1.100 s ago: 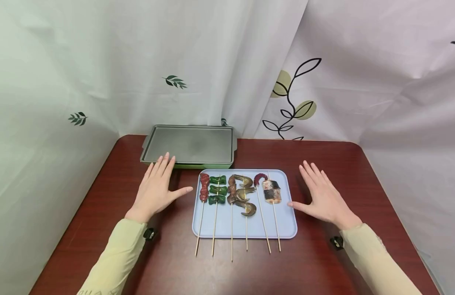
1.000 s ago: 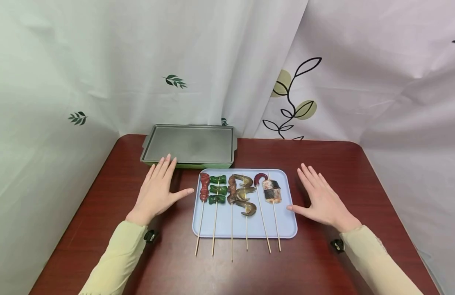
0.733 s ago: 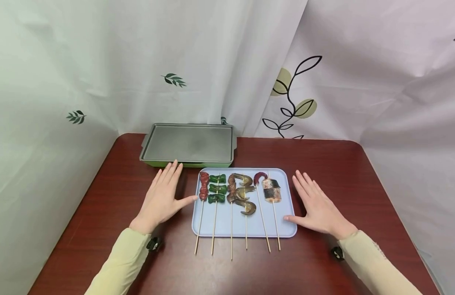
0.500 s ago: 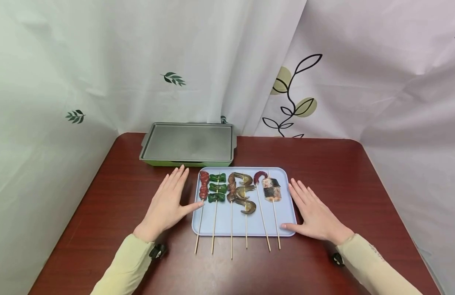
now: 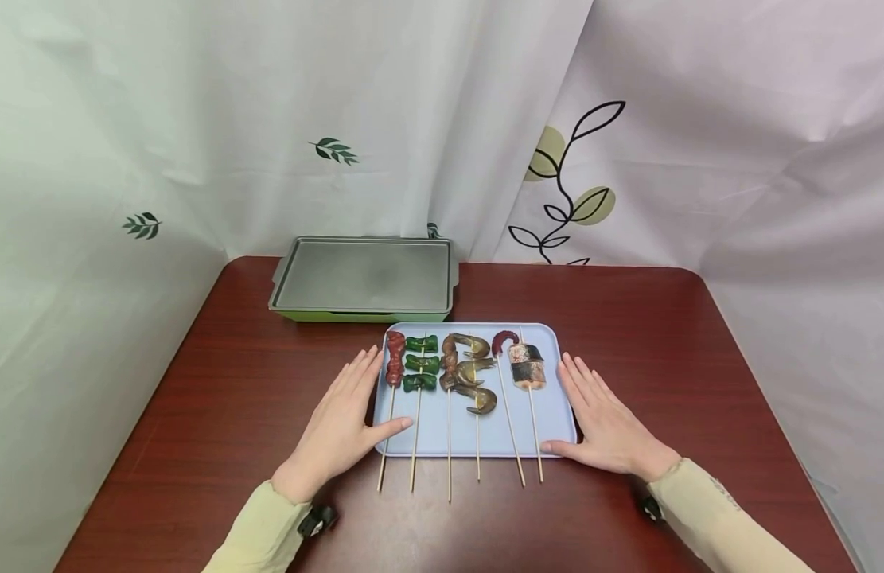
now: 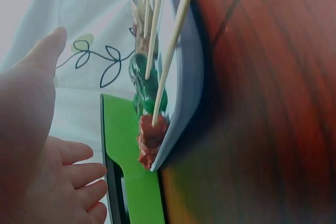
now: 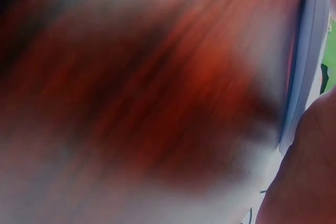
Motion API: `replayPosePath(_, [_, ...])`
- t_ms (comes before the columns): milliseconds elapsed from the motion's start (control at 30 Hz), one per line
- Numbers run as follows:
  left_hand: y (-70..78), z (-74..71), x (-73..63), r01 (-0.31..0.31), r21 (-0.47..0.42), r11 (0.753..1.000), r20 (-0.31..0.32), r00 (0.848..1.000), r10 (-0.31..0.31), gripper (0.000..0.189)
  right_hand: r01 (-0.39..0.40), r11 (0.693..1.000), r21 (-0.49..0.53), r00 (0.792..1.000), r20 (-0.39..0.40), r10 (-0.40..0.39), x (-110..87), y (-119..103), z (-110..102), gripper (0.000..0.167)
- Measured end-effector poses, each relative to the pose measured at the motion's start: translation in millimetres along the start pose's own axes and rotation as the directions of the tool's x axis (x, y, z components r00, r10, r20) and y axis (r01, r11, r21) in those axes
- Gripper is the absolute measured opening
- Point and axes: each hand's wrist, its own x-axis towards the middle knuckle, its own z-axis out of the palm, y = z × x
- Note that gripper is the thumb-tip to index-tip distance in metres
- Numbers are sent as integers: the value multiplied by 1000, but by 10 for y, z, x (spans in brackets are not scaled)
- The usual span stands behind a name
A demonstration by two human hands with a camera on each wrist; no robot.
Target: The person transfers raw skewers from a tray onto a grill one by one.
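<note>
A pale blue tray [image 5: 431, 434] lies on the table with several skewers side by side, their sticks past its front rim. They carry red meat [image 5: 395, 360], green pieces [image 5: 422, 364], brown meat [image 5: 449, 372], shrimp [image 5: 479, 399], a dark red curled tentacle [image 5: 504, 341] and fish-like chunks [image 5: 528, 374]. My left hand [image 5: 339, 426] is at the tray's left edge, fingers straight, thumb above the front left corner. At the right edge is my right hand [image 5: 606, 418], fingers extended along the rim, thumb over the front right corner. Neither hand grips anything.
Behind the tray, to the left, stands a grill pan [image 5: 366, 274] with a grey flat top and green base. The dark red wooden table [image 5: 220, 398] reaches back to a white curtain [image 5: 356, 79] with leaf prints, which also hangs along both sides.
Both hands have come down and inward, from apart at either side to the tray's left and right edges. The tray, skewers and grill pan have stayed in place.
</note>
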Motion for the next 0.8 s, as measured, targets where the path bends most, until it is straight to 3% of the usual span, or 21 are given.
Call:
replayPosePath(267, [89, 41, -106, 33, -43, 999, 19, 999, -33, 107, 17, 1000, 17, 1000, -10, -17, -26, -52, 7, 116])
replayPosePath(533, [133, 105, -198, 6, -76, 997, 26, 1000, -4, 97, -24, 999, 24, 998, 50, 23, -25, -74, -4, 126])
replayPosePath(800, [176, 135, -238, 35, -100, 994, 0, 999, -35, 94, 2, 1000, 8, 1000, -9, -2, -16, -104, -16, 128])
